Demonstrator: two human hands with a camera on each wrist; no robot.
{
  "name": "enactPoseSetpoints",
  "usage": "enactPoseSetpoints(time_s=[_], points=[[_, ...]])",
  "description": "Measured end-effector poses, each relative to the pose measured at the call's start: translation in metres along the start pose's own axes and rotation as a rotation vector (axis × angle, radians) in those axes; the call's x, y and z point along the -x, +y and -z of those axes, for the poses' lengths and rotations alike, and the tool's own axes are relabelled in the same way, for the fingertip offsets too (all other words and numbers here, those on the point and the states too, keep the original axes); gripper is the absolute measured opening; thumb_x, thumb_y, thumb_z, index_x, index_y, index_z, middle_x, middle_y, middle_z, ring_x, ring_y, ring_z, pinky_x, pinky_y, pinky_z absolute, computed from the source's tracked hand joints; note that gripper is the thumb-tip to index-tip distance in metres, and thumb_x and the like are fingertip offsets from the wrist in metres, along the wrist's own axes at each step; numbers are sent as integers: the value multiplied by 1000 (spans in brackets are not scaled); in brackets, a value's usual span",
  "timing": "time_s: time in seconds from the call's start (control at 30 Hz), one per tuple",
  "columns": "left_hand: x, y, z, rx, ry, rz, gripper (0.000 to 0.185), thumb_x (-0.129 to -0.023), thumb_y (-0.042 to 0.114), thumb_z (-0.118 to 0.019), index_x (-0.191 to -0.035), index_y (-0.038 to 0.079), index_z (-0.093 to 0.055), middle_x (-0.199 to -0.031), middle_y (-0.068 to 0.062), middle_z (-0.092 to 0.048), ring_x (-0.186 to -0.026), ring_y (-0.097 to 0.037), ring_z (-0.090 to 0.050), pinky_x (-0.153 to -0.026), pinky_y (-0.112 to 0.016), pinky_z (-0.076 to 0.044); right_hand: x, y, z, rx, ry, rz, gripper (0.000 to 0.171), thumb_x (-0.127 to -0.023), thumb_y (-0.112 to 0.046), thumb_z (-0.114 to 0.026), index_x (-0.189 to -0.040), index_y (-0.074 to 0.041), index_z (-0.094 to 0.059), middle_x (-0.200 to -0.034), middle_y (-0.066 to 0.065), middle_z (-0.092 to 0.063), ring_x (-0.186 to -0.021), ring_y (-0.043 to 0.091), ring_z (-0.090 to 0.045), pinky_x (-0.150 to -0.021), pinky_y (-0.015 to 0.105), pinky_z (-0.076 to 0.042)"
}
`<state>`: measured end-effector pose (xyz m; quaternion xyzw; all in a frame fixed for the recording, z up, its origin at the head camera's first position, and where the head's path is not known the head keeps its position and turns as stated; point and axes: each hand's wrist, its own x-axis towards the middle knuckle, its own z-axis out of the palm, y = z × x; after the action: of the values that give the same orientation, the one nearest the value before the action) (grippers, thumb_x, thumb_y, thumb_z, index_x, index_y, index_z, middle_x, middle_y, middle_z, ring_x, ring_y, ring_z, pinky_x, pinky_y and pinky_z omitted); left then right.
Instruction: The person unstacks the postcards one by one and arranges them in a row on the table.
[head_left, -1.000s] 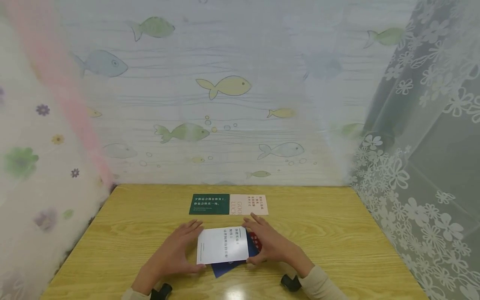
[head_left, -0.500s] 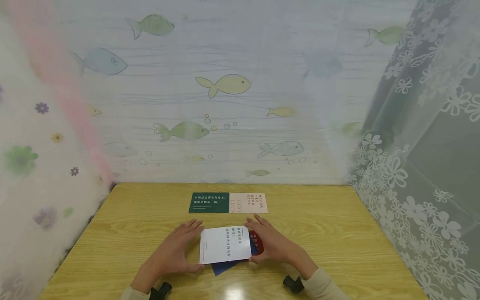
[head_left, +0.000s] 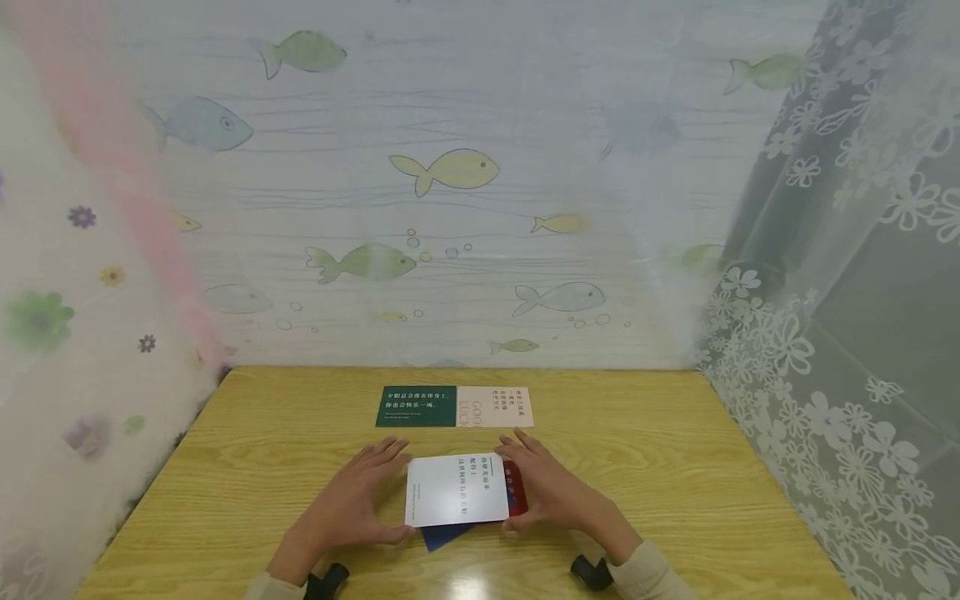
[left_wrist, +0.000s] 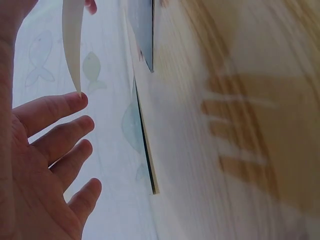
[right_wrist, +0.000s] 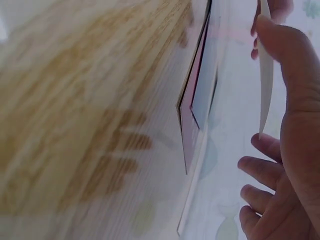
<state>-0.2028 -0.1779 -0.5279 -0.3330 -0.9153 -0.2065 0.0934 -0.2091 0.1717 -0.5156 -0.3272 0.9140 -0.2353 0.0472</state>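
A white card (head_left: pixel 457 490) printed with dark characters is held by its side edges between my two hands, raised over the table. My left hand (head_left: pixel 356 492) has its thumb and index fingertip at the card's left corners; the left wrist view shows the bowed card (left_wrist: pixel 73 45) edge-on at the index fingertip. My right hand (head_left: pixel 551 492) grips the right corners between thumb and index finger, its other fingers spread. Beneath lie a blue card (head_left: pixel 442 535) and a red card (head_left: pixel 517 490), both partly covered.
Farther back on the wood-grain table (head_left: pixel 262 450), a dark green card (head_left: pixel 416 407) and a pale pink card (head_left: pixel 495 407) lie side by side. A fish-patterned curtain (head_left: pixel 450 100) hangs behind the table, and a floral lace curtain (head_left: pixel 795 350) on the right.
The white card has shifted a little to the right, covering more of the blue card. Both hands have stayed at its edges, the right one moving slightly rightward.
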Motion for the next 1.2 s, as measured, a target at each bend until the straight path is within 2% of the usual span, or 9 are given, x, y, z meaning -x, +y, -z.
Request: enactPoseSetpoints(time_s=[0.3, 0.53, 0.8, 1.07, 1.2], points=[[-7, 3, -2, 0, -41, 14, 96, -71, 62, -82, -144, 4, -57, -156, -14, -47, -147, -37, -39, -119, -58, -33, 5, 3, 2, -9, -8, -11, 103, -75, -39, -91, -154, -2, -37, -164, 19, -31, -155, 42, -14, -122, 63, -23], [-15, 7, -6, -6, -30, 0, 96, -71, 60, -83, -146, 6, -55, -160, -12, -43, -149, -36, -37, -120, -58, -33, 12, 10, 4, -59, 6, -29, 101, -76, -33, -90, -156, -2, -36, -165, 18, -29, -155, 43, -12, -123, 63, -21], [-26, 9, -9, -3, -19, -9, 98, -72, 60, -83, -149, 8, -52, -162, -9, -39, -150, -38, -35, -120, -58, -31, 16, 19, 5, -68, 41, -48, 101, -76, -31, -90, -156, -2, -35, -165, 19, -29, -155, 45, -13, -122, 65, -21], [-39, 11, -15, 44, -19, -5, 100, -73, 57, -85, -153, 10, -47, -162, -11, -40, -151, -39, -32, -120, -62, -29, 20, 28, 10, -35, 58, -60, 101, -78, -32, -88, -157, -1, -33, -165, 21, -29, -153, 49, -14, -123, 65, -15], [-44, 12, -18, 70, -41, 12, 102, -74, 56, -86, -155, 12, -44, -163, -11, -38, -151, -40, -30, -121, -63, -28, 21, 31, 12, -32, 78, -41, 100, -78, -31, -89, -156, 1, -34, -163, 25, -31, -151, 52, -16, -121, 68, -16]])
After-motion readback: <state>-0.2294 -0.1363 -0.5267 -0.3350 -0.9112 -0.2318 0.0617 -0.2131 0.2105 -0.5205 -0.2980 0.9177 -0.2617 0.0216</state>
